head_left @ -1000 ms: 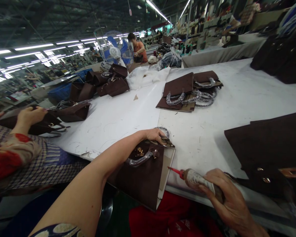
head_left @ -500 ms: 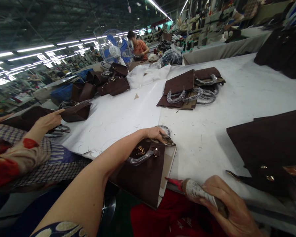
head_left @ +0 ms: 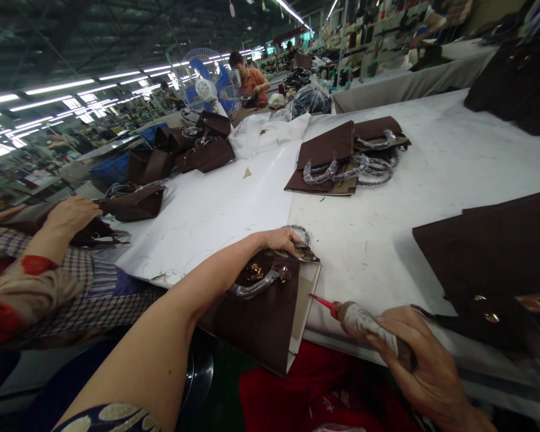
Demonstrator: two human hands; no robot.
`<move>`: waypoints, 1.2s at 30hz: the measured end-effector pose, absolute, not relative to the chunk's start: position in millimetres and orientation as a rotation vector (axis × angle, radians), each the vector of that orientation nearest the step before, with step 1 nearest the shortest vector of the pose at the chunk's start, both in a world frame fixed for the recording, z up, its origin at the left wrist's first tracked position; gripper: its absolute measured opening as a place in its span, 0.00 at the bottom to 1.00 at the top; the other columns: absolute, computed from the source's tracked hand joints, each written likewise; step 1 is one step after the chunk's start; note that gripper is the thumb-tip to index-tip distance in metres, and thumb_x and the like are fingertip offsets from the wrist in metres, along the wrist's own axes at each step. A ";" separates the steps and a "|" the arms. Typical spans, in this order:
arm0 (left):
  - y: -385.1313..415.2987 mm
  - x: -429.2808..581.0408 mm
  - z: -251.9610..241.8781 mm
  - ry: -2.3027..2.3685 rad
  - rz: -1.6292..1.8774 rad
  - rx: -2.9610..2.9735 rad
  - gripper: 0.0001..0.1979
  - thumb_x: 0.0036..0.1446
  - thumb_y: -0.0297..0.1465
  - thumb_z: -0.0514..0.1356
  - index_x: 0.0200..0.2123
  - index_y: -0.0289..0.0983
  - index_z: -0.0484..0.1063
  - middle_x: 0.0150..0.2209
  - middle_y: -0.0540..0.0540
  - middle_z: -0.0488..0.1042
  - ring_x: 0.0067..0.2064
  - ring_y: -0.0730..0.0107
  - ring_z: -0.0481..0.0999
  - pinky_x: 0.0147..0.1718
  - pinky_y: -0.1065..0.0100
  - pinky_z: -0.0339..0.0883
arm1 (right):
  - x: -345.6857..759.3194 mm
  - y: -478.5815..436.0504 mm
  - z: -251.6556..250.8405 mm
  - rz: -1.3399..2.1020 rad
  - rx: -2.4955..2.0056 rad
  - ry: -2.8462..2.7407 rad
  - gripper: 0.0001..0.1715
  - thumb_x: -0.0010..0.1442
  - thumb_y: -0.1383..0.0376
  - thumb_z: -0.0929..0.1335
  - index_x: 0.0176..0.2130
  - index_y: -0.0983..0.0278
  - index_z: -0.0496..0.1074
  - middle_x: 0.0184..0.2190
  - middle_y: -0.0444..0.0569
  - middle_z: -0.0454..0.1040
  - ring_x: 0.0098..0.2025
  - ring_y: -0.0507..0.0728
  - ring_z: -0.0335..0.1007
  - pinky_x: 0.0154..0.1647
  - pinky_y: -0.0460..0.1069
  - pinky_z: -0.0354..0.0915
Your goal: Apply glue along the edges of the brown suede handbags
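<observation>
A dark brown handbag [head_left: 261, 318] with a plastic-wrapped handle and gold fittings lies at the table's near edge, its pale side edge facing right. My left hand [head_left: 282, 241] is closed on the upper corner of this bag, and the fingertips are partly hidden among its folds. In my right hand [head_left: 414, 354] is a glue bottle [head_left: 364, 321] with a wrapped body and a red pointed nozzle. The nozzle tip is at the pale side of the bag; whether it touches cannot be made out.
Flat brown bag pieces with wrapped handles [head_left: 328, 156] lie on the white table [head_left: 342, 240]. Dark panels [head_left: 499, 258] lie at right. A co-worker's hand [head_left: 72, 216] is on a brown bag at left. Behind stand more bags [head_left: 207, 153] and a fan [head_left: 206, 90].
My right hand has raised the glue bottle, so its nozzle is higher along the bag's pale side. My left hand stays on the bag. The co-worker's hand has shifted left.
</observation>
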State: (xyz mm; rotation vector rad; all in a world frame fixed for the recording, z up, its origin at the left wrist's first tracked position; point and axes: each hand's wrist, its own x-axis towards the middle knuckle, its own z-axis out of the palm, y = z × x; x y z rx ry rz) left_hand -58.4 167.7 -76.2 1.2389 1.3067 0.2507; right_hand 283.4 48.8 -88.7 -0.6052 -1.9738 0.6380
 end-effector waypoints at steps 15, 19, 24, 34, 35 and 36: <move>167.3 -57.4 -72.2 1.312 0.237 1.237 0.12 0.35 0.30 0.74 0.29 0.35 0.83 0.23 0.51 0.76 0.24 0.73 0.70 0.25 0.71 0.63 | 283.0 39.2 -84.5 0.846 -0.461 -2.068 0.11 0.68 0.71 0.67 0.49 0.61 0.70 0.35 0.48 0.73 0.35 0.54 0.72 0.33 0.46 0.73; 168.0 -57.8 -70.1 1.305 0.229 1.230 0.13 0.36 0.30 0.75 0.29 0.35 0.83 0.24 0.51 0.77 0.25 0.72 0.72 0.26 0.71 0.65 | 286.5 33.1 -87.5 0.770 -0.519 -2.018 0.11 0.67 0.72 0.68 0.50 0.62 0.70 0.35 0.49 0.73 0.36 0.55 0.72 0.35 0.47 0.72; 168.3 -58.0 -69.9 1.309 0.218 1.230 0.12 0.37 0.30 0.75 0.30 0.36 0.83 0.24 0.52 0.77 0.25 0.72 0.72 0.26 0.72 0.64 | 285.7 28.2 -88.3 0.828 -0.455 -2.072 0.12 0.68 0.71 0.67 0.51 0.62 0.69 0.35 0.50 0.73 0.36 0.55 0.72 0.34 0.47 0.73; 168.2 -58.1 -69.4 1.309 0.223 1.235 0.10 0.38 0.29 0.73 0.29 0.36 0.83 0.25 0.52 0.78 0.26 0.73 0.72 0.28 0.72 0.65 | 283.8 25.3 -86.4 0.815 -0.474 -2.053 0.11 0.68 0.71 0.67 0.50 0.62 0.69 0.36 0.49 0.74 0.37 0.54 0.73 0.36 0.46 0.72; 168.1 -57.6 -69.4 1.308 0.226 1.237 0.10 0.38 0.29 0.73 0.29 0.36 0.83 0.25 0.52 0.78 0.26 0.73 0.72 0.28 0.72 0.65 | 283.3 25.0 -85.7 0.832 -0.464 -2.058 0.11 0.69 0.71 0.67 0.51 0.62 0.69 0.36 0.50 0.74 0.37 0.54 0.73 0.36 0.46 0.72; 167.8 -57.0 -69.8 1.308 0.228 1.240 0.10 0.38 0.29 0.73 0.29 0.36 0.83 0.25 0.52 0.78 0.26 0.73 0.72 0.29 0.72 0.65 | 282.7 24.9 -84.9 0.838 -0.465 -2.052 0.11 0.69 0.71 0.67 0.51 0.62 0.69 0.36 0.49 0.74 0.37 0.54 0.73 0.36 0.46 0.72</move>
